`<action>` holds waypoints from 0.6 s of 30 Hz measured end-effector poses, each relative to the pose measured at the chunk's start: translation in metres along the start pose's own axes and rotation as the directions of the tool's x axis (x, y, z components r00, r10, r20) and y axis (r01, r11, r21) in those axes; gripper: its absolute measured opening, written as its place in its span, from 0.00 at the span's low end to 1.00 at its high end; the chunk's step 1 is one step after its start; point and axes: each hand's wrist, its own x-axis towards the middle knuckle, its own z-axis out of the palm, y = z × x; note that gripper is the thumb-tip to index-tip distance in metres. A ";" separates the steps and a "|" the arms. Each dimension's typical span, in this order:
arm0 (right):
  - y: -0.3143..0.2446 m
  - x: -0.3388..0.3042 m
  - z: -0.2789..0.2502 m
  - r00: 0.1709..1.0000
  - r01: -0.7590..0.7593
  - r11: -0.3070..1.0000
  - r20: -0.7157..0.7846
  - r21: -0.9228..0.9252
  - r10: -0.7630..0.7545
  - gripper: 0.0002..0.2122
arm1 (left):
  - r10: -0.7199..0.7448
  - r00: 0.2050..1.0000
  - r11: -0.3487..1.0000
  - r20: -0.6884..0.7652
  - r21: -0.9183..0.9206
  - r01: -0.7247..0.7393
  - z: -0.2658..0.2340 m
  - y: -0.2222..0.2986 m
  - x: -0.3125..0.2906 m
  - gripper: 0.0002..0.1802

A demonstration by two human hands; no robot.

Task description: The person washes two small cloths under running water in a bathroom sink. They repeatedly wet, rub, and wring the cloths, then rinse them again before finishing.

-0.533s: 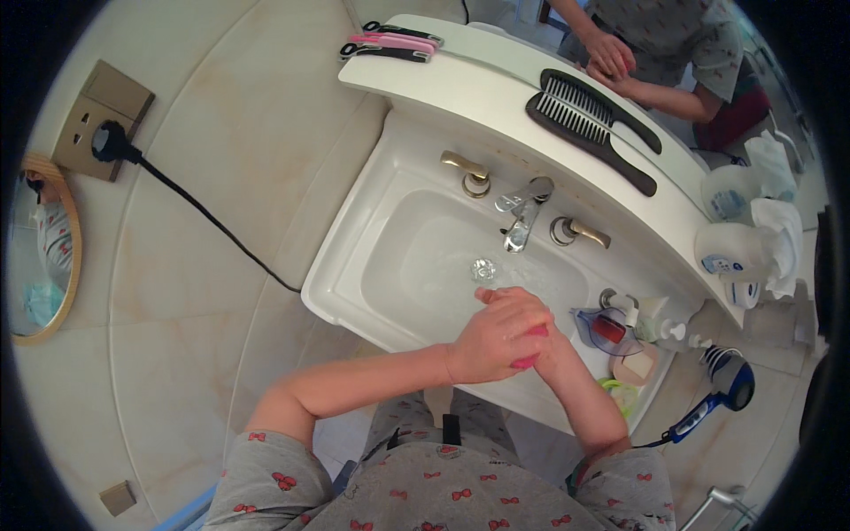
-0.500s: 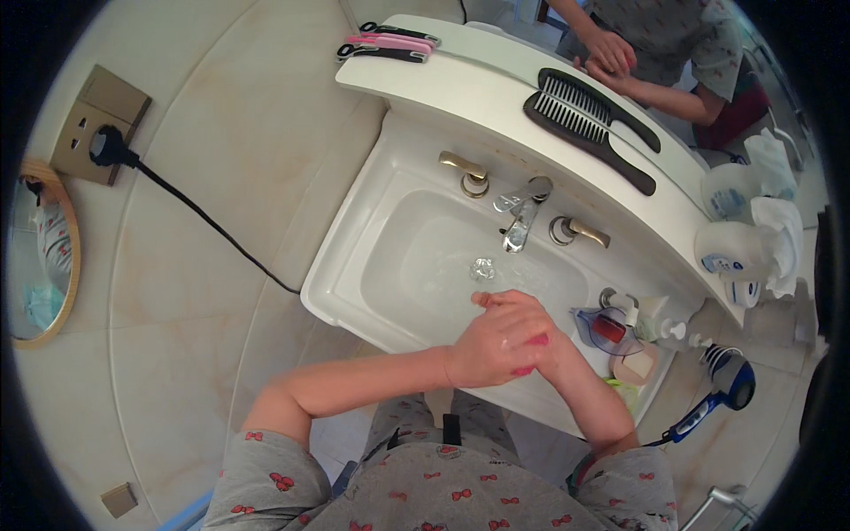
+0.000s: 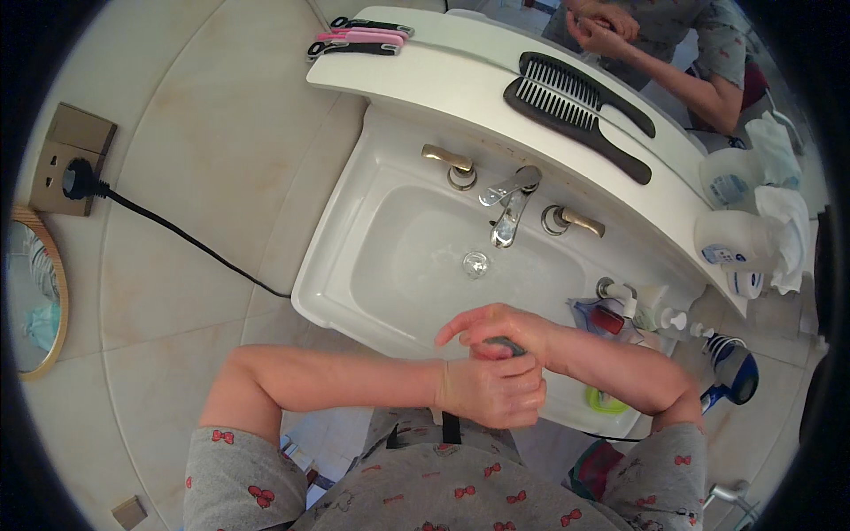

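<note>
Both my hands are pressed together over the near edge of the white sink [image 3: 390,265]. My left hand [image 3: 485,391] is closed, its fingers curled toward the right. Against it from above lies my right hand [image 3: 515,329], one finger stretched to the left and the others bent. A small dark grey-green thing [image 3: 505,345] shows between the two palms; its kind is hidden by the fingers. The mirror repeats the clasped hands [image 3: 602,25]. Beyond them are the chrome faucet [image 3: 507,221] and the round drain [image 3: 475,265].
Brass-coloured tap handles [image 3: 450,159] flank the faucet. A black comb [image 3: 575,133] and pink-and-black tools [image 3: 359,44] lie on the white shelf [image 3: 443,80]. Bottles [image 3: 675,319], a green dish [image 3: 605,400] and a blue hair dryer [image 3: 733,372] are at the right. A plugged cord [image 3: 186,234] runs left.
My right hand has shifted to the left above my left hand, which has moved lower and nearer to me. The pink-red patches seen before are hidden, and a grey-green thing shows instead.
</note>
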 end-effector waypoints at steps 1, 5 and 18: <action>0.001 0.002 -0.008 1.000 0.019 0.999 -0.026 0.040 -0.018 0.18 | -0.007 1.000 1.000 0.004 -0.003 0.007 0.002 -0.006 -0.001 0.10; 0.000 -0.001 -0.012 0.985 0.097 0.844 -0.171 0.527 -0.006 0.15 | -0.042 0.995 0.998 -0.094 -0.050 0.037 0.013 -0.030 -0.014 0.10; 0.019 0.034 -0.017 0.988 0.031 0.981 -0.141 -0.192 -0.058 0.24 | 0.070 0.987 0.993 0.143 0.084 -0.082 0.025 -0.001 -0.021 0.09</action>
